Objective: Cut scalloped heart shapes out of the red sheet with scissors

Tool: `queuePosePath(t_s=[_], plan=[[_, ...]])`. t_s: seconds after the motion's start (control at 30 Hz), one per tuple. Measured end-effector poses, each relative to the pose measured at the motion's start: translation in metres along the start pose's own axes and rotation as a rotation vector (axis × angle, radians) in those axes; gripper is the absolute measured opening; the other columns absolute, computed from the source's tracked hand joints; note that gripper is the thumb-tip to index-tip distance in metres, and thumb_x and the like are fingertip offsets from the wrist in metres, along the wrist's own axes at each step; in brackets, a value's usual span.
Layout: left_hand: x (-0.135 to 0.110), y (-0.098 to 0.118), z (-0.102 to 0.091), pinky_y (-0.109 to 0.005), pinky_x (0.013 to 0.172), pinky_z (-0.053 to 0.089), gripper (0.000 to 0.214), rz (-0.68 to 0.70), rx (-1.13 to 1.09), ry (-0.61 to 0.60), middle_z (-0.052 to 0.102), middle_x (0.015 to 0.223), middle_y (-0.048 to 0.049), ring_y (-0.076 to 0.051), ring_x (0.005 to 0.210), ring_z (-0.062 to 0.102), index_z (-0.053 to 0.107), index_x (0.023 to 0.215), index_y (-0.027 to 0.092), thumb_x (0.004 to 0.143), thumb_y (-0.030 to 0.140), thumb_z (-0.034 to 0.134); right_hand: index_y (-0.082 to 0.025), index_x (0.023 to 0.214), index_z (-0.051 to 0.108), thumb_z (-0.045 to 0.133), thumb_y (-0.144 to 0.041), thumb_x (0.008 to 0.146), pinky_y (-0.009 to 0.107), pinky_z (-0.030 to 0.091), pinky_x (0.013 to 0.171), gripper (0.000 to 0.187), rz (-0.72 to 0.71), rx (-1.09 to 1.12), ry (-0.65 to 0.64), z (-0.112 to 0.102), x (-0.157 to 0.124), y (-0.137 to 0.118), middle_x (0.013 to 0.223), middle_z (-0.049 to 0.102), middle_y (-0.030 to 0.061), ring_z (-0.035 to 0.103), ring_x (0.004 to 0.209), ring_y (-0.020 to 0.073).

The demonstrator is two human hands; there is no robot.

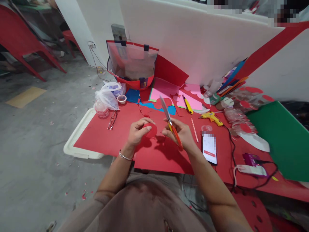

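Note:
My left hand (137, 130) is closed on a small red paper circle (150, 130), pinching it by its left edge above a big red sheet (103, 135) on the low table. My right hand (181, 132) grips scissors (171, 123) with red-orange handles. Their blades point up and away, past the circle's right side, and look nearly closed. Both hands hover just over the red sheet, a few centimetres apart.
A phone (209, 149) lies right of my right hand, with a yellow glue gun (211, 117) and pencil (194, 130) beyond it. Pink and blue paper (166, 93), a clear bag with red trim (131, 66), glasses (112, 120), plastic cups (101, 109), a green sheet (282, 138) and cables surround the work spot.

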State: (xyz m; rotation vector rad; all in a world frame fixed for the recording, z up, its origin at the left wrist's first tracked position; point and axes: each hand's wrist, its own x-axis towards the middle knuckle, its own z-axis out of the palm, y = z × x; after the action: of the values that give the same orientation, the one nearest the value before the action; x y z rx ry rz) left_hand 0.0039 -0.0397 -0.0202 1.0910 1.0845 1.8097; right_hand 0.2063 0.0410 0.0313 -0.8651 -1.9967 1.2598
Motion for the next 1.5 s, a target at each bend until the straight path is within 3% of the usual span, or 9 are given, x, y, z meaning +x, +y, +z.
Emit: queuePosePath(t_s=[0.23, 0.5, 0.7, 0.8, 1.0, 1.13, 1.23, 1.37, 1.5], plan=[[-0.001, 0.001, 0.0, -0.034, 0.085, 0.052, 0.021, 0.011, 0.135, 0.006, 0.073, 0.099, -0.0083, -0.021, 0.093, 0.067, 0.076, 0.076, 0.019, 0.087, 0.036, 0.081, -0.02, 0.121, 0.068, 0.095, -0.048, 0.069, 0.027, 0.052, 0.053, 0.065, 0.109, 0.39, -0.042, 0.024, 0.019, -0.001, 0.076, 0.07, -0.0017, 0.061, 0.056, 0.0129], [-0.002, -0.004, 0.003, -0.027, 0.058, 0.045, 0.024, -0.031, 0.142, -0.064, 0.068, 0.076, -0.0017, -0.012, 0.06, 0.056, 0.077, 0.086, 0.018, 0.09, 0.043, 0.079, -0.022, 0.119, 0.069, 0.096, -0.049, 0.066, 0.028, 0.055, 0.056, 0.065, 0.111, 0.385, 0.001, 0.028, 0.018, 0.004, 0.08, 0.067, -0.0027, 0.062, 0.061, 0.0127], [-0.001, -0.004, 0.003, -0.035, 0.089, 0.057, 0.03, 0.115, 0.26, -0.053, 0.081, 0.108, -0.0098, -0.023, 0.099, 0.073, 0.083, 0.113, 0.023, 0.085, 0.033, 0.084, -0.023, 0.118, 0.069, 0.096, -0.043, 0.067, 0.025, 0.05, 0.052, 0.061, 0.138, 0.402, 0.029, 0.029, 0.016, 0.004, 0.075, 0.064, -0.0057, 0.056, 0.056, 0.0102], [-0.002, 0.0, 0.004, -0.034, 0.084, 0.058, 0.025, 0.113, 0.271, -0.038, 0.082, 0.099, -0.0088, -0.021, 0.09, 0.074, 0.085, 0.109, 0.023, 0.085, 0.029, 0.082, -0.023, 0.116, 0.068, 0.097, -0.04, 0.065, 0.024, 0.049, 0.049, 0.061, 0.162, 0.418, 0.049, 0.031, 0.015, 0.003, 0.074, 0.065, -0.0061, 0.057, 0.053, 0.0099], [-0.005, 0.003, 0.009, -0.026, 0.057, 0.052, 0.029, -0.003, 0.129, 0.138, 0.078, 0.081, -0.0049, -0.012, 0.061, 0.062, 0.085, 0.105, 0.02, 0.081, 0.035, 0.086, -0.026, 0.119, 0.068, 0.093, -0.04, 0.07, 0.023, 0.05, 0.048, 0.058, 0.133, 0.434, 0.151, 0.035, 0.014, 0.01, 0.076, 0.066, -0.0065, 0.06, 0.053, 0.0105], [-0.008, -0.003, 0.019, -0.021, 0.047, 0.046, 0.032, -0.112, -0.043, 0.234, 0.073, 0.073, -0.0012, -0.009, 0.052, 0.058, 0.082, 0.096, 0.019, 0.076, 0.043, 0.09, -0.027, 0.12, 0.066, 0.091, -0.042, 0.074, 0.024, 0.051, 0.05, 0.054, 0.103, 0.453, 0.233, 0.037, 0.011, 0.008, 0.079, 0.065, -0.0058, 0.058, 0.054, 0.0103], [-0.012, -0.009, 0.029, -0.02, 0.047, 0.045, 0.032, -0.195, -0.144, 0.212, 0.069, 0.068, -0.0008, -0.009, 0.052, 0.058, 0.079, 0.083, 0.017, 0.078, 0.048, 0.088, -0.028, 0.12, 0.064, 0.091, -0.045, 0.075, 0.025, 0.052, 0.05, 0.055, 0.104, 0.459, 0.249, 0.038, 0.008, 0.006, 0.081, 0.065, -0.0053, 0.06, 0.054, 0.0116], [-0.015, -0.009, 0.033, -0.021, 0.047, 0.044, 0.031, -0.176, -0.147, 0.25, 0.068, 0.075, -0.0011, -0.009, 0.054, 0.057, 0.077, 0.078, 0.017, 0.079, 0.046, 0.086, -0.027, 0.121, 0.067, 0.09, -0.048, 0.076, 0.027, 0.053, 0.053, 0.054, 0.078, 0.37, 0.15, 0.035, 0.002, 0.009, 0.077, 0.062, -0.0058, 0.058, 0.056, 0.0124], [-0.014, -0.005, 0.022, -0.025, 0.065, 0.052, 0.021, -0.068, -0.077, 0.258, 0.068, 0.081, -0.0015, -0.013, 0.07, 0.061, 0.074, 0.074, 0.019, 0.083, 0.036, 0.081, -0.024, 0.126, 0.068, 0.089, -0.05, 0.079, 0.032, 0.057, 0.069, 0.058, 0.02, 0.098, 0.077, 0.021, -0.007, 0.013, 0.083, 0.068, -0.0011, 0.067, 0.074, 0.0184]])
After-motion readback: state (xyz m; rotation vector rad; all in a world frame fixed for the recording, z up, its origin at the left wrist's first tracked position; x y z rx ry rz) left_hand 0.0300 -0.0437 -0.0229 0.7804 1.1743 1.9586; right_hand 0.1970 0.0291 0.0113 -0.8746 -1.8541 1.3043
